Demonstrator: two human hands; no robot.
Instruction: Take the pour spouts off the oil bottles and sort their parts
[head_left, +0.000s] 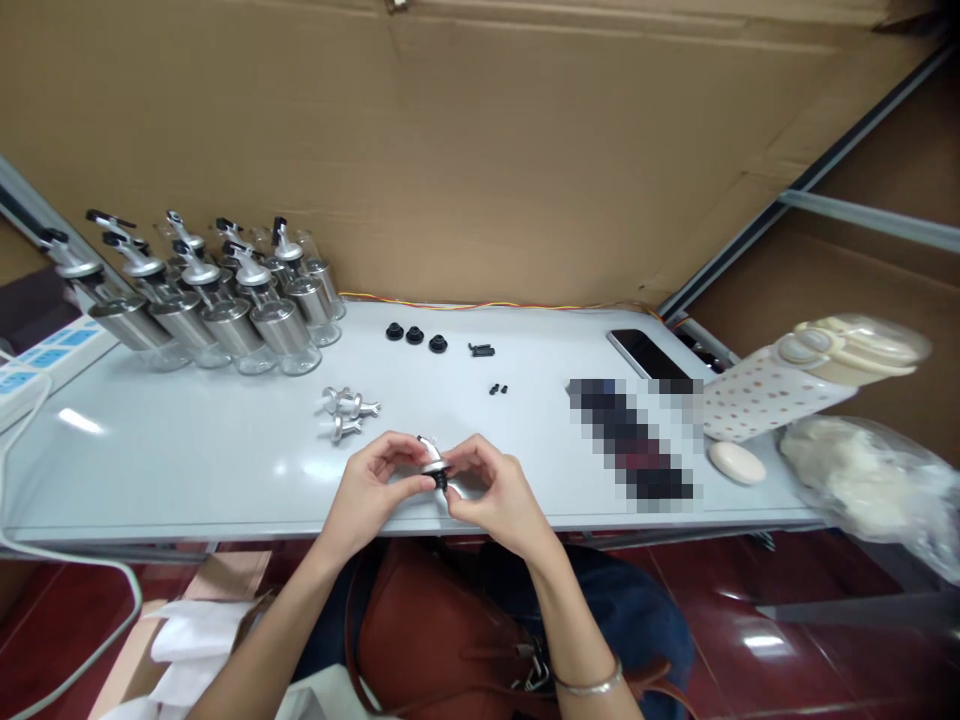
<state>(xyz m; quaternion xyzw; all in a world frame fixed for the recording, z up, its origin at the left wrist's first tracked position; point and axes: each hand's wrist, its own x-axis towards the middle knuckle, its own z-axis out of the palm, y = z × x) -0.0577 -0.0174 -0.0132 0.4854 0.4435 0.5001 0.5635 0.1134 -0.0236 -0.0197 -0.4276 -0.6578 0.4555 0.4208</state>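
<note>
1. While I look down through the head camera, both bare hands meet above the near edge of the pale table [187,440], a pourer top [434,467] held between them.
2. On my left side, the left hand [379,485] has its thumb and fingers closed on the pourer top — the thumb lies across by the black ribbed part under the silver collar.
3. My right hand [495,495] pinches the same piece from the other side, fingers by the collar and thumb at the lower end; how firmly either hand presses, I cannot tell.
4. The pourer top sits tilted, its silver spout upward and its black ribbed end downward.
5. Just beyond the left hand I see a small group of loose silver spouts [358,406] lying on the table.
6. Farther back, three black stoppers [415,335] stand in a slanting row, with thin black sticks [484,351] to their right and tiny black pieces [504,389] nearer me.
7. At the far left, glass bottles with steel sleeves [227,327] stand crowded together, silver pourers on their necks, near a white power strip [52,360].
8. To my right lie a phone [651,360] and a pale oval object [738,463] — beside a dotted tumbler [780,390] and a clear plastic bag [870,480].
</note>
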